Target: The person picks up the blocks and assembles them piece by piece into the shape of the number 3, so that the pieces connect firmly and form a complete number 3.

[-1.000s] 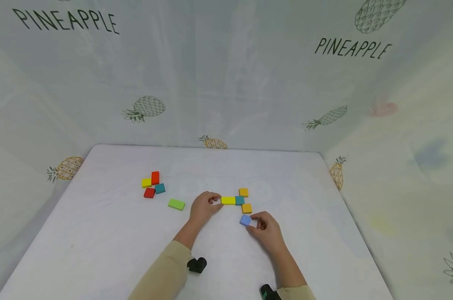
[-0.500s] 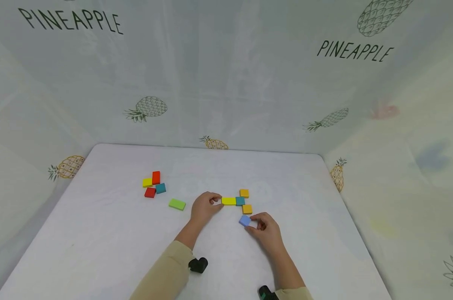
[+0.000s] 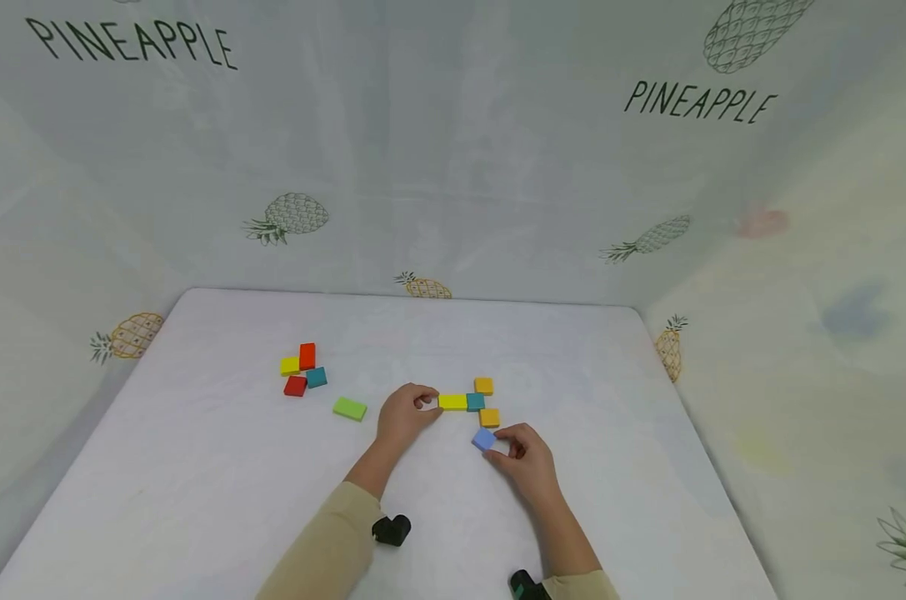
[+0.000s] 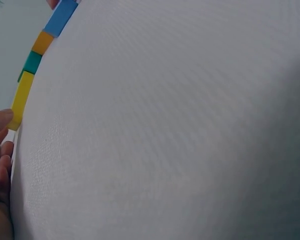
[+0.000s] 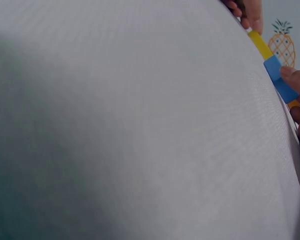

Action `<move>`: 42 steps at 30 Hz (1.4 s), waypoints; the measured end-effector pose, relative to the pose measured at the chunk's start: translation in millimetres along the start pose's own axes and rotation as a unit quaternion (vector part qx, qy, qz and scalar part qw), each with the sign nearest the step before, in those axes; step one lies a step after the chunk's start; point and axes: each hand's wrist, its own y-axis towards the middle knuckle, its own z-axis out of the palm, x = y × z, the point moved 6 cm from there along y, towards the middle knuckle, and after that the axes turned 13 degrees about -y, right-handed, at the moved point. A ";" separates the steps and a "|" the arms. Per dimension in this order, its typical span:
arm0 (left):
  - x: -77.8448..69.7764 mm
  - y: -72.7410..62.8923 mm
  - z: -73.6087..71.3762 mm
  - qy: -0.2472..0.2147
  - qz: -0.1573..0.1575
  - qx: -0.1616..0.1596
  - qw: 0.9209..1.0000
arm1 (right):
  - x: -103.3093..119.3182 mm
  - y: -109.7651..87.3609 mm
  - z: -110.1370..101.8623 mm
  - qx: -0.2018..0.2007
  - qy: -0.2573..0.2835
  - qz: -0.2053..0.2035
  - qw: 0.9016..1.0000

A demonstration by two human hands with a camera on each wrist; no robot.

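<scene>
While left hand (image 3: pixel 405 415) pinches: yellow oblong block (image 3: pixel 453 402)
Right hand (image 3: pixel 530 462): grips light-blue square block (image 3: pixel 483 439), barely shifted, so placement seems unsettled

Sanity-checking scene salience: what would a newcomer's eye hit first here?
Likely the left hand pinching a long yellow rectangular block near the middle of the white table, and the right hand, farther right, pinching a light-blue square block. Next, black PINEAPPLE lettering high on the pale backdrop.
</scene>
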 end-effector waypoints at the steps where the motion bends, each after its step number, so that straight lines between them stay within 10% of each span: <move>1: 0.8 -0.3 -0.5 -0.004 -0.001 0.000 1.000 | -0.4 0.2 0.6 0.000 0.000 0.001 1.000; 13: -4.7 -22.0 -7.7 -0.071 0.038 0.058 0.995 | -0.6 1.3 2.5 0.004 0.007 -0.006 1.000; 26: -0.5 -50.0 -67.4 -0.040 0.008 0.050 0.998 | 1.7 -0.9 0.3 -0.002 0.006 -0.021 1.000; 42: 29.4 -49.7 -117.8 0.011 0.028 0.052 0.998 | 0.4 -2.2 -2.8 0.010 0.014 -0.014 1.000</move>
